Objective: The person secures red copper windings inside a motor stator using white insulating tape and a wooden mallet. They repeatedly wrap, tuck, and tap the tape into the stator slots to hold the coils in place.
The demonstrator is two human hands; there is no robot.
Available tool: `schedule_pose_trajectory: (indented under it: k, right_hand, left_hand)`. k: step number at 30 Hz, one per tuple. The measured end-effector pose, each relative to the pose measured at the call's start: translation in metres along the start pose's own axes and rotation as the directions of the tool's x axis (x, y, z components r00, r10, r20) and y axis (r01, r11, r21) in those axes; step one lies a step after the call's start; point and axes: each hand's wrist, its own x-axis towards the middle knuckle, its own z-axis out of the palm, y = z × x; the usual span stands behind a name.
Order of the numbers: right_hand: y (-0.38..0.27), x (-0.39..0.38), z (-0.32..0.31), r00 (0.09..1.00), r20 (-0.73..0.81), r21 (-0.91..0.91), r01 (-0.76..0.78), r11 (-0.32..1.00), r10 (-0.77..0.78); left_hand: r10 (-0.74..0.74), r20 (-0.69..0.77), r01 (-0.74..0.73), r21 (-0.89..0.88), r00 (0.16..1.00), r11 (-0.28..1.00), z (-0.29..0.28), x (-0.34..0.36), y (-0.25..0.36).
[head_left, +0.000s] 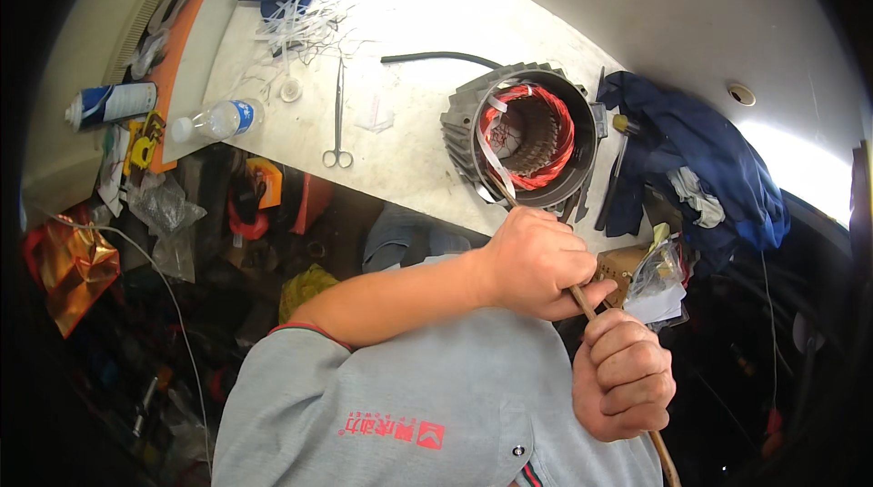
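Observation:
A grey finned motor housing (462, 128) lies on the bench with its round opening facing up. Inside it is a ring of red-wrapped windings (566, 137), with a white lacing strip (492, 152) looped over its left side. A thin brown cable (582, 301) runs from the housing's near rim towards my body. My left hand (543, 261) is closed around it just in front of the housing. Lower and to the right, my right hand (626, 376) grips the same cable in a fist, and its tail hangs out below. The stretches inside both fists are hidden.
Scissors (339, 119), a black tube (441, 57) and a heap of white strips (296, 28) lie on the bench (409, 155). A plastic bottle (216, 120) lies at the left edge. Dark blue cloth (700, 155) is bunched right of the housing.

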Motion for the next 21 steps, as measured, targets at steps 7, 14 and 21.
schedule_pose_trajectory:
  k: [7, 14, 21]
  right_hand:
    - [0.012, 0.034, 0.005, 0.998, 0.04, 0.021, -0.055, 0.998, 0.054]
    - [0.008, 0.061, -0.037, 0.939, 0.326, 0.194, -0.177, 0.965, 0.106]
    - [0.005, 0.03, 0.0, 0.964, -0.225, 0.044, -0.134, 0.99, 0.141]
  left_hand:
    - [-0.099, 0.154, 0.111, -0.071, 0.983, 0.991, -0.014, 0.015, -0.005]
    - [-0.224, -0.087, 0.211, -0.129, 0.971, 0.969, 0.021, 0.014, 0.011]
    - [-0.066, 0.267, 0.115, -0.173, 0.961, 0.978, 0.008, 0.029, -0.014]
